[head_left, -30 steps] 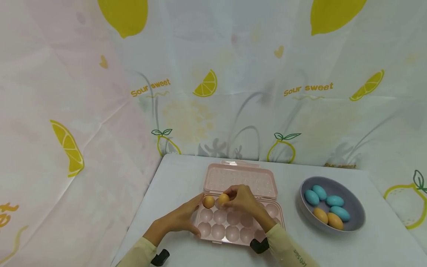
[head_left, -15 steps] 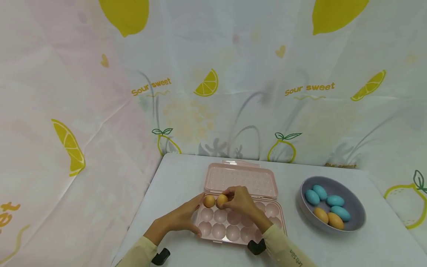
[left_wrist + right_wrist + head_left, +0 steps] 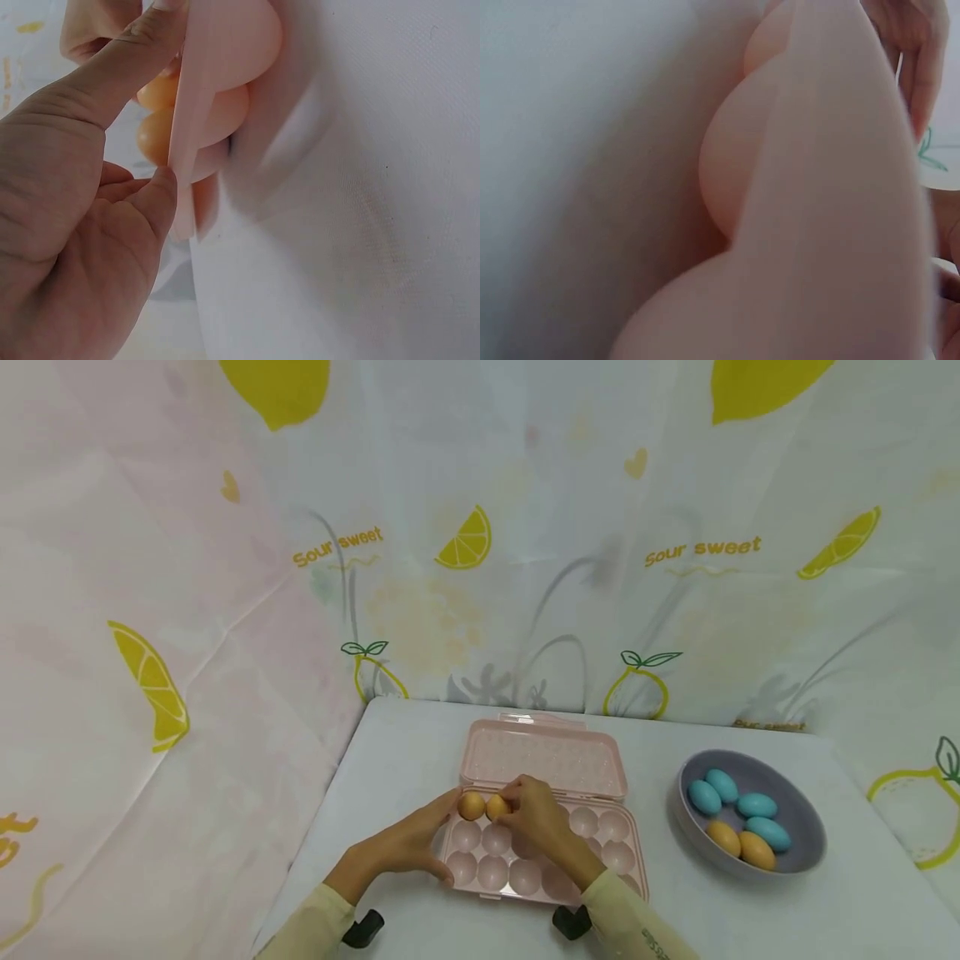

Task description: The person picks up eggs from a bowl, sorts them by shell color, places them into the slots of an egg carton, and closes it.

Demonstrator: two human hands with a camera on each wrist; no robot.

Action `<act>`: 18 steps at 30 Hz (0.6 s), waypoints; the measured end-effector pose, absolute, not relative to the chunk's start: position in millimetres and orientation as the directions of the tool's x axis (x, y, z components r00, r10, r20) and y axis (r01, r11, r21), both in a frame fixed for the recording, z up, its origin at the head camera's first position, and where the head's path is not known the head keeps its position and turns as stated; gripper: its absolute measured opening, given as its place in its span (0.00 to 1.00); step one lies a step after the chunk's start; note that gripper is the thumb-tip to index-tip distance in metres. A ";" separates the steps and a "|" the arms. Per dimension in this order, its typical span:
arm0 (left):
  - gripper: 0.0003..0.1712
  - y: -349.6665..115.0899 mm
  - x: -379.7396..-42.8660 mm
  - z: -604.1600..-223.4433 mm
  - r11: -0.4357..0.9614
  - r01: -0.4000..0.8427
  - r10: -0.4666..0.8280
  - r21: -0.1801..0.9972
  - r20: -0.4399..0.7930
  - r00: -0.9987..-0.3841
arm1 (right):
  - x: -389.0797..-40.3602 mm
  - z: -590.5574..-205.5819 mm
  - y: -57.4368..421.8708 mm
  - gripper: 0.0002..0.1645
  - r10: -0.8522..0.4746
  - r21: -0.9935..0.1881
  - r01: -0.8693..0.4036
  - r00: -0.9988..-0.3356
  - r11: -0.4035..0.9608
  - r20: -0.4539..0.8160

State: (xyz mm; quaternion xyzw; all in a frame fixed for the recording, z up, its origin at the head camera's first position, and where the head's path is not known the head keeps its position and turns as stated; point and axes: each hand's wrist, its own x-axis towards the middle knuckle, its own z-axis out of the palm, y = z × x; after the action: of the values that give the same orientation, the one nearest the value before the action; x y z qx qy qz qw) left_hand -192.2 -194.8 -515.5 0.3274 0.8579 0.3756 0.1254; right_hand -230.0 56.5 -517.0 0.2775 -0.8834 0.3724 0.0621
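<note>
A pink egg carton [image 3: 492,875] lies open on the table. My right hand [image 3: 542,822] pinches an orange-brown egg [image 3: 496,807] at a back-row cup, second from the left; its underside is hidden. A second orange-brown egg [image 3: 472,805] sits in the back-left cup. My left hand [image 3: 408,845] spans the carton's left side, thumb at the front corner and fingers near the back. In the left wrist view, thumb and a fingertip touch the carton's rim [image 3: 191,112]. The right wrist view shows mostly the carton's side [image 3: 832,195], with the right fingers out of clear sight.
A purple-grey bowl [image 3: 808,839] stands to the right, holding several blue eggs [image 3: 757,805] and two orange-brown eggs [image 3: 757,851]. The carton's lid [image 3: 540,756] lies folded back behind the cups. White table [image 3: 405,743] surrounds the carton, backed by a lemon-print cloth [image 3: 525,610].
My right hand has moved slightly left and lowered the egg into line with the one beside it. The left hand keeps its place on the carton. The head view has shifted a little.
</note>
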 end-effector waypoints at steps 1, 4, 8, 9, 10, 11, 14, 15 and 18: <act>0.76 -194.8 -193.3 -515.4 0.496 0.473 0.657 0.728 0.041 -0.752 | -230.7 -516.3 55.6 0.16 -0.454 -0.591 -0.560 -0.825 0.580 0.337; 0.77 -195.1 -195.3 -517.2 0.489 0.477 0.658 0.730 0.050 -0.751 | -232.9 -514.5 53.5 0.15 -0.462 -0.554 -0.572 -0.819 0.605 0.341; 0.76 -194.4 -195.4 -518.4 0.496 0.466 0.659 0.732 0.032 -0.752 | -236.6 -509.3 57.0 0.16 -0.461 -0.581 -0.542 -0.836 0.608 0.297; 0.76 -194.0 -195.4 -518.3 0.502 0.464 0.659 0.730 0.025 -0.752 | -238.0 -507.2 60.4 0.18 -0.450 -0.592 -0.530 -0.844 0.607 0.294; 0.75 -193.4 -195.3 -518.0 0.507 0.458 0.657 0.730 0.017 -0.754 | -239.5 -504.1 64.6 0.21 -0.435 -0.602 -0.515 -0.853 0.611 0.288; 0.75 -192.8 -195.4 -517.9 0.511 0.458 0.657 0.728 0.013 -0.754 | -241.2 -499.2 70.3 0.23 -0.411 -0.610 -0.500 -0.863 0.615 0.292; 0.76 -191.3 -195.8 -517.0 0.522 0.460 0.657 0.718 0.006 -0.754 | -248.6 -481.1 93.2 0.29 -0.339 -0.616 -0.451 -0.892 0.645 0.298; 0.76 -191.1 -196.1 -516.9 0.521 0.463 0.659 0.717 0.007 -0.752 | -251.4 -473.2 102.8 0.30 -0.325 -0.603 -0.441 -0.897 0.665 0.299; 0.76 -191.8 -196.4 -516.7 0.515 0.471 0.664 0.716 0.014 -0.747 | -261.0 -449.3 135.2 0.28 -0.298 -0.542 -0.422 -0.905 0.727 0.305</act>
State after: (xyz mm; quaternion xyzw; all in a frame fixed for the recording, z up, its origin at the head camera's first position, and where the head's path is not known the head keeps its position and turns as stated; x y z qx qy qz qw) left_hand -196.4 -191.8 -516.7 0.3299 0.8602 0.3657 0.1320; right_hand -261.0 135.2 -449.3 0.1948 -0.9239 0.3140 0.0990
